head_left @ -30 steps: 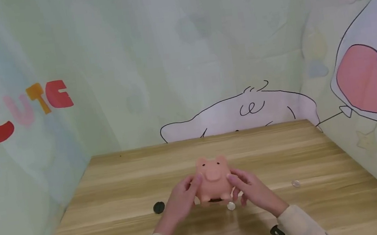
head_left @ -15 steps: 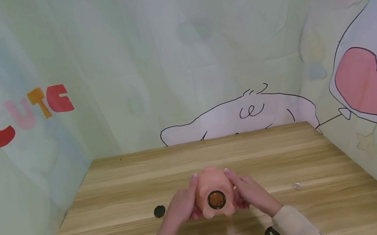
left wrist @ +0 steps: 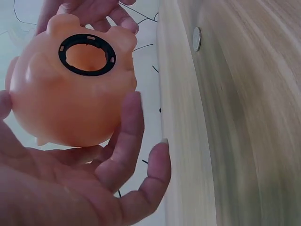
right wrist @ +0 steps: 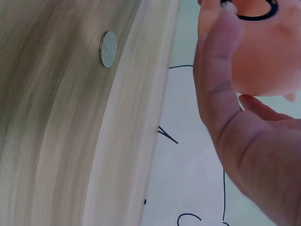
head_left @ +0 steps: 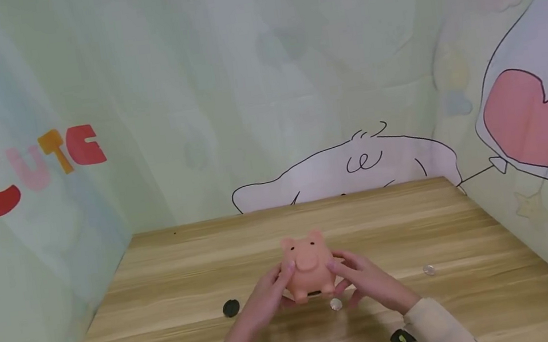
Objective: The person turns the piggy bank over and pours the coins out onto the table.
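Between both hands a pink piggy bank is held up above the table, its snout facing the head camera. My left hand grips its left side, thumb on the front. On the other side my right hand holds it with the thumb by the cheek and fingers curled behind. In the left wrist view a black-rimmed round hole in the pig's underside stands uncovered. A silver coin lies on the table just below the pig.
A round black plug lies on the wooden table left of the left hand. Another coin lies to the right. Printed cloth walls enclose the table's back and sides.
Half a second ago the pig was tipped so its open underside faced the head camera; now its face is turned back toward the camera. Both hands have kept hold of it.
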The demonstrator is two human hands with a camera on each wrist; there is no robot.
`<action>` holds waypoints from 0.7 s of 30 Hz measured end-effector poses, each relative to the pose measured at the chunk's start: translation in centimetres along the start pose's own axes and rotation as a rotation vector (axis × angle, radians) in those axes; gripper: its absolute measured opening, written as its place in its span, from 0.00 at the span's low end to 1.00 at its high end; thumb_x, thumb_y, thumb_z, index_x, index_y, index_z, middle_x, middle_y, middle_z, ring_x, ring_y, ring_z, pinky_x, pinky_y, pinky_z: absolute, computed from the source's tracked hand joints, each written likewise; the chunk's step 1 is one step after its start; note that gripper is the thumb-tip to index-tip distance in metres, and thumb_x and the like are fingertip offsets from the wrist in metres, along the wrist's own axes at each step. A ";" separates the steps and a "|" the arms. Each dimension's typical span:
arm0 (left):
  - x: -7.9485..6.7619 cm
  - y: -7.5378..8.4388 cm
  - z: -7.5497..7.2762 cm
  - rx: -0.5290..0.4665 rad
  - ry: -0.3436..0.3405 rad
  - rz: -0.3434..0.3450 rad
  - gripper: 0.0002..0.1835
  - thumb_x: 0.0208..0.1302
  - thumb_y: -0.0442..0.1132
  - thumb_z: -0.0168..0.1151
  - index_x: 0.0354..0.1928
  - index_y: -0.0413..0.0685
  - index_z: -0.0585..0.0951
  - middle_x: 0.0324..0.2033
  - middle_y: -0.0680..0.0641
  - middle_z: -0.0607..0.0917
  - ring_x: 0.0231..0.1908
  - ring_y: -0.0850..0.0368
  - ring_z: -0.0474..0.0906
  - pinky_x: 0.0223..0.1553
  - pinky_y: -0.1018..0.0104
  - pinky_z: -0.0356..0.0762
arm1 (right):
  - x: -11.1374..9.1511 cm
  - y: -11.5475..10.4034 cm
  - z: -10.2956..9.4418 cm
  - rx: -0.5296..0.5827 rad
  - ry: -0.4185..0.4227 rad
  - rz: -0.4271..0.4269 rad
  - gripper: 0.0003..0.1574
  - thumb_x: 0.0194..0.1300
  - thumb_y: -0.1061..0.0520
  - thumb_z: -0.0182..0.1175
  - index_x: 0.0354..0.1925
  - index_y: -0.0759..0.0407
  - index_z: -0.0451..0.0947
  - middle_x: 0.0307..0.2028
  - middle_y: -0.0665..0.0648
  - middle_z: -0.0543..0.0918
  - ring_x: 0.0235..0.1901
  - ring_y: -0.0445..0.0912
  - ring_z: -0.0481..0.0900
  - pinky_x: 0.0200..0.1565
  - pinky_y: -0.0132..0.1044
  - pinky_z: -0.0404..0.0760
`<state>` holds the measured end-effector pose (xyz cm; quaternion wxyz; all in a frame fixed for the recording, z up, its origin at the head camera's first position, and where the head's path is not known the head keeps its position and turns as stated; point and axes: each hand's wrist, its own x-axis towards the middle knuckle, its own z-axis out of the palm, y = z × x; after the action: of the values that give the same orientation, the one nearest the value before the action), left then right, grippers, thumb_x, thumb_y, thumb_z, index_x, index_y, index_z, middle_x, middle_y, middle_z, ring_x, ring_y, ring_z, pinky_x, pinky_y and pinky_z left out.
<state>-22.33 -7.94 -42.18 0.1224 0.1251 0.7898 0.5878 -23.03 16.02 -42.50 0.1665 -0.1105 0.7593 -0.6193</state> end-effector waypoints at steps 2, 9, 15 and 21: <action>0.0 0.0 0.1 -0.043 -0.019 -0.005 0.38 0.75 0.63 0.43 0.71 0.40 0.65 0.57 0.40 0.78 0.38 0.47 0.83 0.41 0.48 0.80 | -0.1 0.1 -0.1 0.019 -0.009 -0.001 0.46 0.73 0.38 0.54 0.74 0.63 0.54 0.56 0.65 0.76 0.40 0.52 0.83 0.33 0.53 0.84; -0.2 -0.1 0.3 -0.142 -0.031 -0.015 0.39 0.73 0.60 0.51 0.76 0.43 0.57 0.52 0.39 0.79 0.40 0.41 0.84 0.46 0.45 0.78 | -0.6 0.4 -0.5 0.115 -0.056 -0.014 0.46 0.73 0.44 0.58 0.76 0.60 0.49 0.62 0.71 0.69 0.42 0.58 0.84 0.38 0.54 0.84; -0.5 -0.2 0.7 -0.302 -0.005 -0.037 0.42 0.67 0.48 0.64 0.76 0.47 0.55 0.63 0.34 0.69 0.45 0.47 0.81 0.49 0.46 0.78 | -0.9 0.7 -0.2 0.189 -0.044 -0.062 0.50 0.68 0.54 0.65 0.76 0.60 0.48 0.69 0.75 0.57 0.52 0.58 0.79 0.49 0.48 0.82; -0.4 -0.3 0.9 -0.394 0.003 0.037 0.43 0.62 0.41 0.70 0.75 0.51 0.57 0.69 0.37 0.60 0.50 0.45 0.79 0.50 0.53 0.79 | -0.6 0.6 0.4 0.207 -0.037 -0.131 0.54 0.64 0.57 0.67 0.77 0.55 0.46 0.73 0.67 0.52 0.59 0.59 0.73 0.53 0.46 0.79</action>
<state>-21.66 -7.30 -42.71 0.1325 0.1126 0.6571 0.7335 -22.34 15.98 -43.10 0.1502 -0.1534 0.6794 -0.7016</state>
